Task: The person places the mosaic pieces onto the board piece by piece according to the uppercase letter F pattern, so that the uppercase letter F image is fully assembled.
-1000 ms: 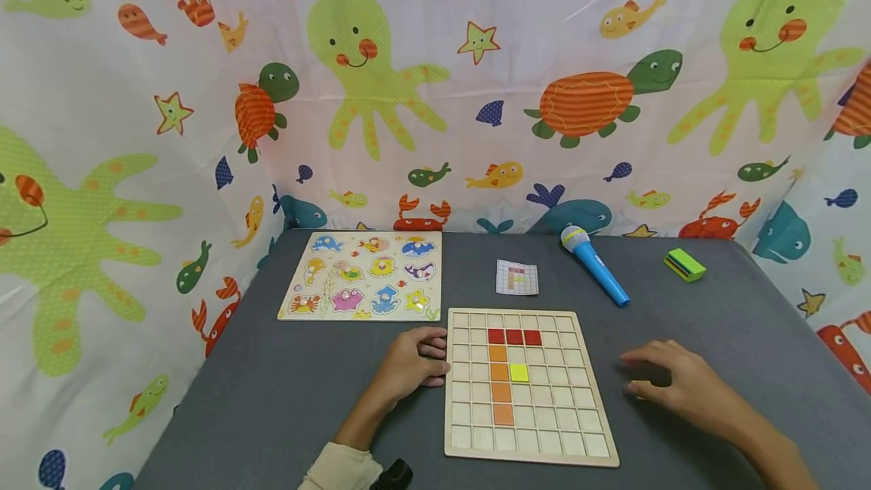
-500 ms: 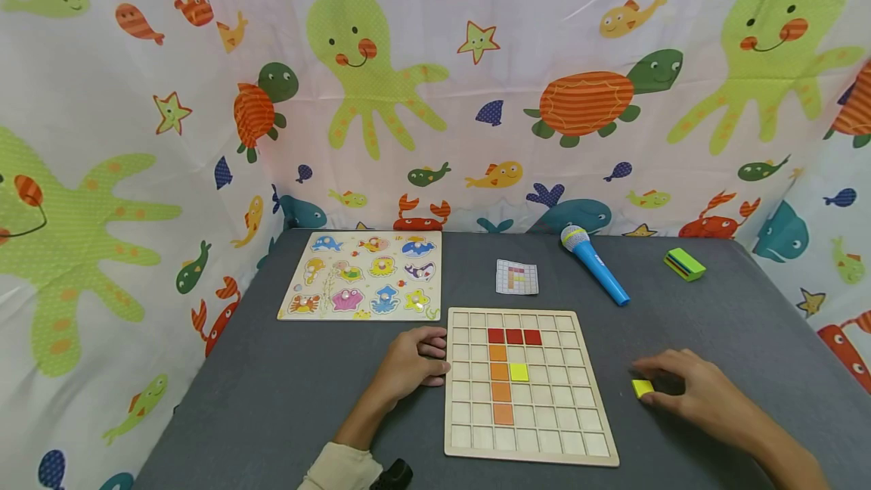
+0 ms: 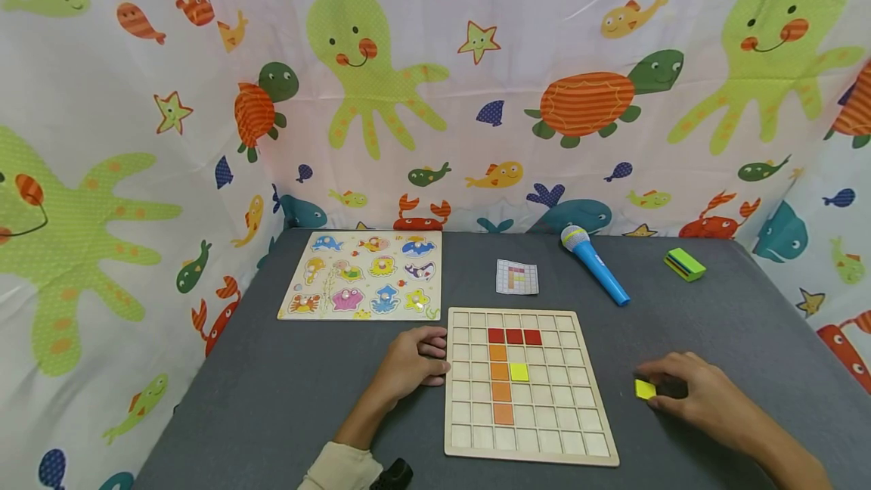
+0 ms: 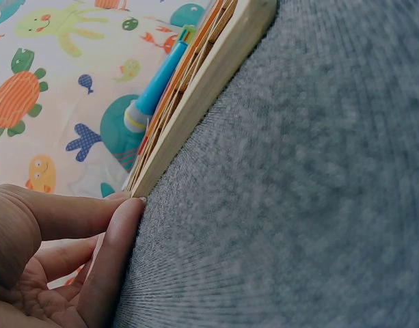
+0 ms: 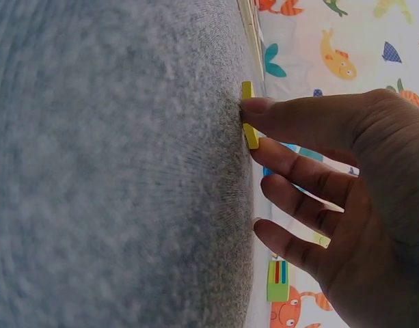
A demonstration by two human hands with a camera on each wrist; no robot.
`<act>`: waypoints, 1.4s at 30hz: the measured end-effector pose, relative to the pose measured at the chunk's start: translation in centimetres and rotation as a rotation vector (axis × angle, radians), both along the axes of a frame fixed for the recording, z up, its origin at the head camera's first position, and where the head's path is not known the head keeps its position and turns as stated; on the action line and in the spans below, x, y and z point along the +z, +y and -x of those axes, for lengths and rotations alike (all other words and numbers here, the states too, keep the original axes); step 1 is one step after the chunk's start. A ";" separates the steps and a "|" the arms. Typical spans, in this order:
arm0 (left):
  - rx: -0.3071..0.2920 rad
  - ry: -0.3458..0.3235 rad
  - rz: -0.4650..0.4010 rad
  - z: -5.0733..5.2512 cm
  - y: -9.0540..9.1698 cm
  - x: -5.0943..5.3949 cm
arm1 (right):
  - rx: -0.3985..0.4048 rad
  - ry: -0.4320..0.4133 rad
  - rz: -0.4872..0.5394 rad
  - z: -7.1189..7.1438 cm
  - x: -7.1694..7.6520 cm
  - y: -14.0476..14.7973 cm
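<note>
A wooden grid board (image 3: 544, 399) lies on the grey table. In its cells sit red tiles (image 3: 514, 336) in a row, orange tiles (image 3: 500, 372) in a column and one yellow tile (image 3: 519, 373). My left hand (image 3: 410, 361) rests at the board's left edge; in the left wrist view its fingertips (image 4: 130, 208) touch the wooden rim. Right of the board, my right hand (image 3: 697, 392) pinches a second yellow tile (image 3: 645, 389) between thumb and index finger. The right wrist view shows this yellow tile (image 5: 250, 137) edge-on, close to the tabletop, other fingers loosely bent.
Behind the board lies a small printed pattern card (image 3: 517, 277). A blue toy microphone (image 3: 597, 267) and a green striped block (image 3: 684, 265) are at the back right. A peg puzzle (image 3: 361, 276) with sea animals lies back left. A patterned curtain (image 3: 435, 97) encloses the table.
My right hand has moved slightly right and toward me; the yellow tile it pinches, mostly hidden a second ago, now shows fully. The left hand and board have stayed in place.
</note>
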State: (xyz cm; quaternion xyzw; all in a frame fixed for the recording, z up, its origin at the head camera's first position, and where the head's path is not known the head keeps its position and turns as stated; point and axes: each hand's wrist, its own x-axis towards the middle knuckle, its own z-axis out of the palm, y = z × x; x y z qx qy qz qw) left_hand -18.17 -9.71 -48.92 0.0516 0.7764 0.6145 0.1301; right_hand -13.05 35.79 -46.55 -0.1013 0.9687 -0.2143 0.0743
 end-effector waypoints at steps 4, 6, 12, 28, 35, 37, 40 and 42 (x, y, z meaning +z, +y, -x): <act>0.001 0.001 0.002 0.0 0.0 0.0 | 0.007 0.012 -0.005 0.0 0.0 0.0; 0.002 0.001 0.003 0.0 -0.1 0.0 | 0.020 0.028 -0.001 0.0 0.0 0.0; -0.002 -0.003 -0.002 0.0 -0.1 0.0 | 0.041 0.058 -0.013 0.0 -0.2 -0.2; -0.003 -0.001 -0.002 0.0 -0.1 0.0 | 0.062 0.118 -0.027 0.6 0.0 -2.3; -0.002 0.001 0.003 0.0 0.0 0.0 | 0.090 0.143 -0.025 0.9 0.1 -3.4; 0.000 0.000 0.003 0.0 0.0 -0.1 | 0.097 0.139 -0.020 1.1 0.2 -3.7; 0.002 -0.001 0.001 0.0 0.0 -0.1 | 0.107 0.135 -0.017 1.2 0.3 -4.1; 0.002 0.001 -0.001 0.0 0.0 -0.1 | 0.114 0.143 -0.014 1.3 0.3 -4.5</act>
